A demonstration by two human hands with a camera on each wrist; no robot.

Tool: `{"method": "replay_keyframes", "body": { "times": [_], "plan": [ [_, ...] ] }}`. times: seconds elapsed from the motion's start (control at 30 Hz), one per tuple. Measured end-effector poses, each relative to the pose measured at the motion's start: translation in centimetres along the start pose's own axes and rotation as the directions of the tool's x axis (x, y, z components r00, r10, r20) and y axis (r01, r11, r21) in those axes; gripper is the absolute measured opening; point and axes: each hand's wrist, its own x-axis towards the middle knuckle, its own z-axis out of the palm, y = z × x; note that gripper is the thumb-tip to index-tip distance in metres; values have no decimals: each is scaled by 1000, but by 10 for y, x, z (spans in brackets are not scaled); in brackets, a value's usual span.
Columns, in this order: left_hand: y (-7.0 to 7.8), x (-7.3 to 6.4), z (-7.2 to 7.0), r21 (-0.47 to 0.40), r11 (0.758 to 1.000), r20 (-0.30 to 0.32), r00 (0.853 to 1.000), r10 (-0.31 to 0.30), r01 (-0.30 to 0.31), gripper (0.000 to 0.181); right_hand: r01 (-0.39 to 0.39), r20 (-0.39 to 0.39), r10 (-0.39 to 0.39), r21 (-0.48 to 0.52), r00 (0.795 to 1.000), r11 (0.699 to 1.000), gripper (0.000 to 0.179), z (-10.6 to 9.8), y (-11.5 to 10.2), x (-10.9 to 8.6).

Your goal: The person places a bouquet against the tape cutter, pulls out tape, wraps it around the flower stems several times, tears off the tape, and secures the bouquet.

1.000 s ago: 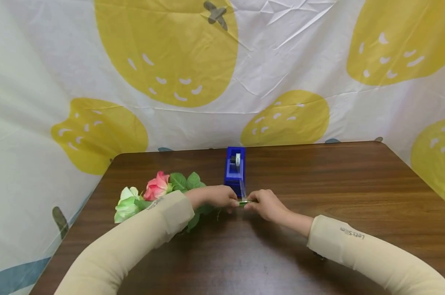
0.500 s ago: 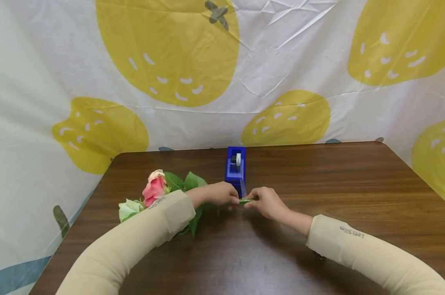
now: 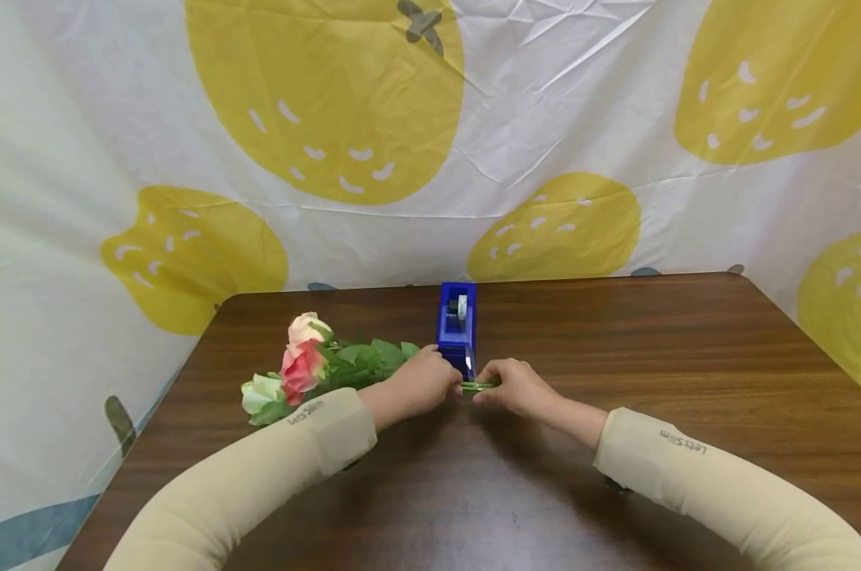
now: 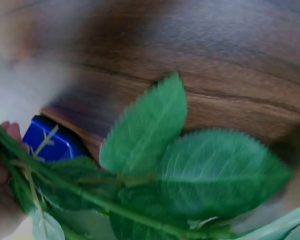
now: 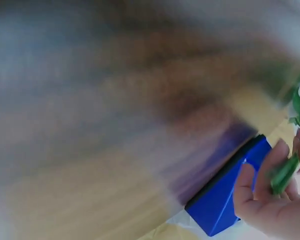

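A bunch of roses lies on its side at the left in the head view, with a pink rose (image 3: 302,369), a whitish-green rose (image 3: 262,393) and a cream rose (image 3: 307,327). My left hand (image 3: 418,384) grips the green stems (image 3: 476,388) just below the leaves (image 3: 373,357). The stem ends are pinched between thumb and fingers of my right hand (image 3: 514,387). Right behind the stems stands a blue tape dispenser (image 3: 456,333); a clear tape strip (image 3: 469,362) comes down from its front to the stems. In the left wrist view, serrated leaves (image 4: 145,130) hang off the stems.
The brown wooden table (image 3: 652,357) reaches back to a white cloth (image 3: 373,246) printed with yellow fruit. Cream sleeves (image 3: 259,476) cover both forearms. In the right wrist view, the dispenser sits close beside the right fingers.
The bunch has rolled about its stems: the cream rose has come up behind the pink one, and the leaves have swung to the far side. My left hand has turned with it.
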Motion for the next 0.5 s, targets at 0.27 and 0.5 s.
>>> {"method": "replay_keyframes", "body": {
  "times": [0.27,0.5],
  "plan": [
    [2,-5,6,246,968,-159,984,85,-44,9,-115,337,50,176,940,978,28,-14,6,10],
    [1,-9,11,430,899,-238,950,201,-83,9,-270,521,117,229,846,935,36,-19,16,19]
  ]
}}
